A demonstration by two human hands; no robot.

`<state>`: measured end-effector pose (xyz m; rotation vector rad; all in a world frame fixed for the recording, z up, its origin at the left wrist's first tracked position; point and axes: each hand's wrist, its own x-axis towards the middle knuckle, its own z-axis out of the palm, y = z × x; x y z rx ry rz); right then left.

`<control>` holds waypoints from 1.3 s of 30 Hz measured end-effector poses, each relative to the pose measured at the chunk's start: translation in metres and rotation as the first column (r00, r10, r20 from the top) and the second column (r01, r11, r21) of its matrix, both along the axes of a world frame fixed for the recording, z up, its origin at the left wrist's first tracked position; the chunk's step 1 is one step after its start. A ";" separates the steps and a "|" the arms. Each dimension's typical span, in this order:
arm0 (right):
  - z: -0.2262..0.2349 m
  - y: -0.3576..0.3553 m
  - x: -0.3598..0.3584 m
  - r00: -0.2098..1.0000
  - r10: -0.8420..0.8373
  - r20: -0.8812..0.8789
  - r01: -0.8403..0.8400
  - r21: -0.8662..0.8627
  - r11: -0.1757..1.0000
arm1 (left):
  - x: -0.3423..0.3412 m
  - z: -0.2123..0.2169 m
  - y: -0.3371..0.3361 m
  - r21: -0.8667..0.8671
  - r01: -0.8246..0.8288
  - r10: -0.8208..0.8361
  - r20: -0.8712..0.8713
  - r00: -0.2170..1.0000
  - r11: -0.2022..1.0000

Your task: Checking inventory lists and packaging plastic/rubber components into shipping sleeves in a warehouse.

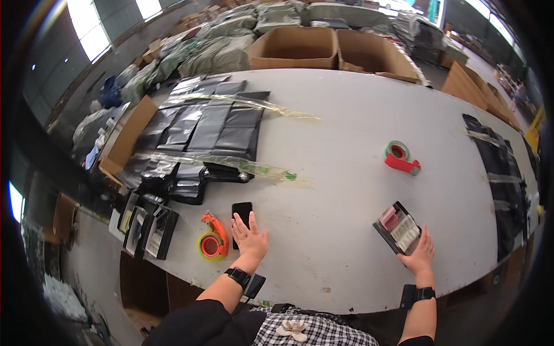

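Note:
My left hand [249,241] lies with its fingers spread over a black smartphone [242,209] that is flat on the table. Just left of the phone is an orange tape dispenser [217,229] with a roll of yellowish tape. Over on the right, my right hand [419,255] grips the near right corner of a black tray-like box [398,228], thumb at the near edge and fingers along the side. Pink and whitish items show in that box. Farther back stands a red tape dispenser [403,164] with a green roll.
Black plastic bags [213,130], with strips of clear tape across them, cover the table's far left. Several more black boxes [151,230] stand at its left edge. Dark taped bags [501,184] lie at the right edge. Large open cartons [294,49] adjoin the far edge.

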<state>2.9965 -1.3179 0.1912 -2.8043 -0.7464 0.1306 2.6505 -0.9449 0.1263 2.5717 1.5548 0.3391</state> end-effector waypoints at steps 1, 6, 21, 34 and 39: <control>-0.004 0.001 0.005 0.999 0.045 -0.014 -0.045 -0.001 0.999 | -0.002 -0.001 0.001 -0.001 -0.045 0.045 -0.014 0.999 0.999; -0.011 -0.022 0.019 0.988 -0.150 0.016 0.151 -0.008 0.989 | 0.002 -0.005 0.006 -0.081 -0.264 0.267 0.027 0.963 0.961; -0.018 -0.046 -0.109 0.856 0.477 -0.199 -0.292 0.574 0.765 | -0.143 0.094 -0.069 -0.021 -0.155 0.152 0.359 0.921 0.988; 0.005 0.031 -0.296 0.727 0.351 -0.590 -0.085 0.430 0.899 | -0.255 0.018 0.072 0.162 -0.100 0.072 0.171 0.983 0.982; 0.009 0.066 -0.337 0.735 0.390 -0.554 -0.101 0.479 0.872 | -0.216 0.058 0.029 0.071 0.316 -0.320 0.357 0.877 0.946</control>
